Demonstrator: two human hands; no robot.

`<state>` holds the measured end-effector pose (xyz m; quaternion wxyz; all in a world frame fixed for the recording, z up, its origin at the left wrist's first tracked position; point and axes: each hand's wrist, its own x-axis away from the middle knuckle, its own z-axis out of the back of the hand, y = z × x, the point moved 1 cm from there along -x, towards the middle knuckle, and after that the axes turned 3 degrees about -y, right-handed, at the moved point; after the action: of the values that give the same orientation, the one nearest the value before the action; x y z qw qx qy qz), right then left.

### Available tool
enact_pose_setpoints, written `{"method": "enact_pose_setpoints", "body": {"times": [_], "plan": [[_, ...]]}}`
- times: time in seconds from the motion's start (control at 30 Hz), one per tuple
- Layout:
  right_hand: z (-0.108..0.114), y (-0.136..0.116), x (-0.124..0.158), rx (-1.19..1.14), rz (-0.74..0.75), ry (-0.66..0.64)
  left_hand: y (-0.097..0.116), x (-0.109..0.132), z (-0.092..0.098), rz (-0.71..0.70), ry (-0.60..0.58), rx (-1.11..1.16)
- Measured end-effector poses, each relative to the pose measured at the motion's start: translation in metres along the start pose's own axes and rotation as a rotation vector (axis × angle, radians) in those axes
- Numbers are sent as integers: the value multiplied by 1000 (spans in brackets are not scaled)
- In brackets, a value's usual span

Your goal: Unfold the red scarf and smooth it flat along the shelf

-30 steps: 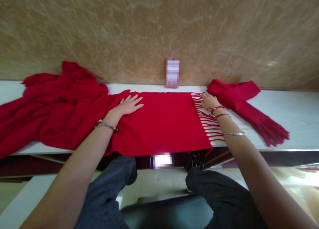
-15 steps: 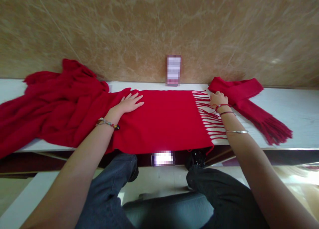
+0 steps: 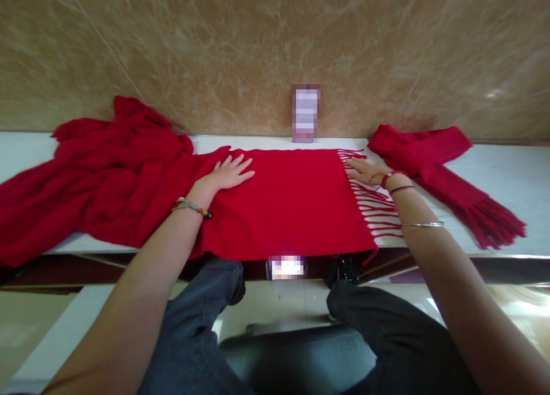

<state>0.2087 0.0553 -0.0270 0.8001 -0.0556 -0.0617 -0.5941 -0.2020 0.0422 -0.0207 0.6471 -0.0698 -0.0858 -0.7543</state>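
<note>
A red fringed scarf (image 3: pixel 292 206) lies flat across the white bench top, its fringe spread out on the right. My left hand (image 3: pixel 232 172) rests flat on the cloth with fingers spread, where the smooth part meets a bunched heap of red fabric (image 3: pixel 129 177). My right hand (image 3: pixel 366 170) lies palm down over the upper fringe, fingers stretched toward the scarf's edge. A second red scarf (image 3: pixel 433 160), folded over itself with its fringe toward the lower right, lies just beyond my right hand.
A brown marbled wall (image 3: pixel 240 51) rises behind the narrow white bench top (image 3: pixel 507 165). A blurred-out upright item (image 3: pixel 306 114) leans against it. Below the front edge are another blurred bright item (image 3: pixel 286 267), my knees and a dark seat (image 3: pixel 296 360).
My right hand has uncurled and moved left onto the fringe, its fingers now stretched out. My left hand stays flat on the scarf. The whole view has shifted slightly.
</note>
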Motion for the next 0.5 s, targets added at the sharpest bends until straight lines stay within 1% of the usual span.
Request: {"method": "enact_pose_setpoints", "body": {"times": [0.07, 0.13, 0.2, 0.27, 0.3, 0.33, 0.4, 0.47, 0.5], "plan": [[12, 4, 6, 14, -4, 1, 1, 0, 0, -4, -1, 5], [32, -5, 13, 17, 33, 65, 2, 0, 0, 0, -1, 11], [53, -28, 21, 12, 94, 150, 2, -2, 0, 0, 5, 16], [68, -63, 28, -7, 233, 241, 0, -4, -2, -7, 15, 21], [71, -83, 30, -19, 296, 247, -1, -5, -2, -10, 17, 22], [70, -103, 31, -27, 350, 222, -2, -6, -3, -11, 18, 22], [59, -139, 31, -26, 398, 99, -3, -7, -4, -12, 19, 20], [38, -161, 27, -6, 355, -47, -3, -7, -4, -16, 24, 23], [28, -164, 26, 4, 343, -83, -3, -7, -4, -17, 24, 26]]}}
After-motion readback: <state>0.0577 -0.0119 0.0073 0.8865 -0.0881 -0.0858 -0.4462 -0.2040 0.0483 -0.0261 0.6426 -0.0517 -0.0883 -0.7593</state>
